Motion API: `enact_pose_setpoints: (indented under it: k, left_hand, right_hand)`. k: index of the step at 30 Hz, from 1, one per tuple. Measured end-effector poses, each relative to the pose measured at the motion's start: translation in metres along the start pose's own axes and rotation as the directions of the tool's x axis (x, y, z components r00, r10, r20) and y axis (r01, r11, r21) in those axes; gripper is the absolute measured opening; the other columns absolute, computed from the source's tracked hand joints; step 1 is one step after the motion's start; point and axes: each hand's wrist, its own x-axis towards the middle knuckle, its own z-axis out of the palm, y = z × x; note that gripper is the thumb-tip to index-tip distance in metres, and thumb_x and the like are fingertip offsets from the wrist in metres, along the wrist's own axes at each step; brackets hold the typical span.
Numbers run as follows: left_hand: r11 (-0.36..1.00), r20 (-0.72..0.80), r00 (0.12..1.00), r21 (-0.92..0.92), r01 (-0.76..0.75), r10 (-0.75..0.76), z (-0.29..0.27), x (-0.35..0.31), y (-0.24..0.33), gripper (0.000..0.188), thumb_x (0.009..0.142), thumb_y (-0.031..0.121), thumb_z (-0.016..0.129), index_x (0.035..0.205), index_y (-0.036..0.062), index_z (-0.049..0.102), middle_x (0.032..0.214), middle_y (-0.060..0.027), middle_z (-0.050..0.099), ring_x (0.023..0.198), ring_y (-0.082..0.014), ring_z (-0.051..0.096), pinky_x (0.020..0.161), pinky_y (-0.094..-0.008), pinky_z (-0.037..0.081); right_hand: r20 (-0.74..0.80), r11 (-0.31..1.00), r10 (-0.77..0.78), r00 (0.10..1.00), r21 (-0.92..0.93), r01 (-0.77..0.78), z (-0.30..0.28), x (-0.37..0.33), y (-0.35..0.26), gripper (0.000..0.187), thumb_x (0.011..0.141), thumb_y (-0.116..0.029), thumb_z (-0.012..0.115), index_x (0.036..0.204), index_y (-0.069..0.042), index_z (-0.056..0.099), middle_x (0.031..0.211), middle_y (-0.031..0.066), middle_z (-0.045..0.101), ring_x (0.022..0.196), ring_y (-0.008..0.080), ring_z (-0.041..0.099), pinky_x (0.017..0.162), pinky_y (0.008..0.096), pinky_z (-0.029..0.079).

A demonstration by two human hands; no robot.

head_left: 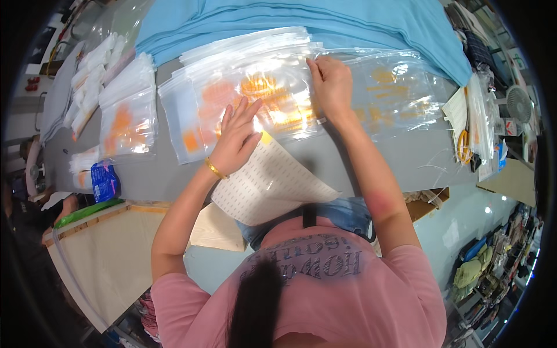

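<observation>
A pile of clear zip bags with orange print (214, 90) lies overlapped across the table in front of me. My left hand (237, 139), with a gold bangle on its wrist, lies with fingers spread on these bags. Under its palm is the yellow corner of a white sheet with rows of small marks (272, 171), which curls over the table's near edge toward my lap. My right hand (333, 84) is closed, thumb against the curled fingers, at the pile's right edge. What it pinches is too small to make out. Another clear printed bag (389, 87) lies flat to its right.
Folded blue cloth (301, 20) covers the table's far side. More bag stacks (127, 116) and a blue packet (105, 181) are at left. Orange-handled scissors (463, 146) lie at right, near a small fan (518, 103). Wooden panels (110, 249) stand below left. Another person's arm (67, 209) shows at far left.
</observation>
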Motion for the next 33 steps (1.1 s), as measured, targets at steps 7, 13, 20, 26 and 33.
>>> enact_pose_setpoints:
  k: [7,13,20,26,33]
  left_hand:
    - [1.0,-0.009,1.0,0.001,-0.005,0.005,0.001,-0.001,0.001,0.025,0.102,0.016,0.059,0.082,0.0019,0.053,0.169,-0.0159,0.035,0.16,-0.0416,0.018,0.128,-0.0575,0.006]
    - [1.0,-0.003,1.0,-0.004,-0.005,0.005,0.001,-0.001,-0.001,0.016,0.101,0.014,0.06,0.088,0.0056,0.055,0.17,-0.0152,0.034,0.162,-0.0406,0.014,0.128,-0.0566,0.002]
    - [1.0,-0.005,1.0,-0.03,-0.006,0.005,0.003,-0.001,-0.001,0.016,0.1,0.014,0.06,0.088,0.0057,0.054,0.17,-0.0151,0.033,0.162,-0.0414,0.013,0.127,-0.0569,-0.001]
    - [0.946,-0.082,0.987,-0.304,0.111,-0.142,-0.018,0.003,0.023,0.013,0.102,0.009,0.058,0.09,0.0037,0.058,0.158,-0.0155,0.052,0.156,-0.0394,0.033,0.126,-0.0498,0.021]
    - [0.678,0.112,0.921,-0.644,0.353,-0.373,-0.083,-0.022,0.07,0.012,0.108,0.013,0.057,0.107,0.0023,0.063,0.098,0.0051,0.059,0.094,-0.0037,0.053,0.085,-0.0224,0.045]
  right_hand:
    - [-0.238,0.931,0.237,0.942,0.334,-0.15,0.003,-0.005,-0.014,0.016,0.092,-0.017,0.078,0.098,-0.002,0.074,0.094,0.0124,0.073,0.086,0.0336,0.067,0.085,0.0431,0.051]
    - [-0.289,0.995,-0.044,0.956,0.072,0.068,0.002,-0.005,-0.01,0.017,0.094,-0.016,0.075,0.107,-0.006,0.076,0.101,0.0093,0.075,0.09,0.0264,0.069,0.083,0.0394,0.052]
    - [-0.418,0.846,-0.515,0.748,-0.39,0.364,-0.021,-0.006,-0.028,0.025,0.095,-0.012,0.07,0.119,-0.011,0.072,0.104,0.01,0.076,0.095,0.0269,0.073,0.081,0.0412,0.054]
    - [-0.351,0.863,-0.232,0.907,0.356,0.358,-0.029,-0.01,-0.078,0.027,0.101,-0.002,0.064,0.126,-0.007,0.073,0.09,0.008,0.076,0.069,0.0148,0.067,0.062,0.028,0.051]
    - [-0.172,0.797,0.177,0.969,0.602,-0.038,-0.144,0.037,0.022,0.028,0.107,-0.021,0.06,0.13,-0.008,0.071,0.087,0.0021,0.075,0.056,0.0053,0.047,0.049,0.0217,0.037]
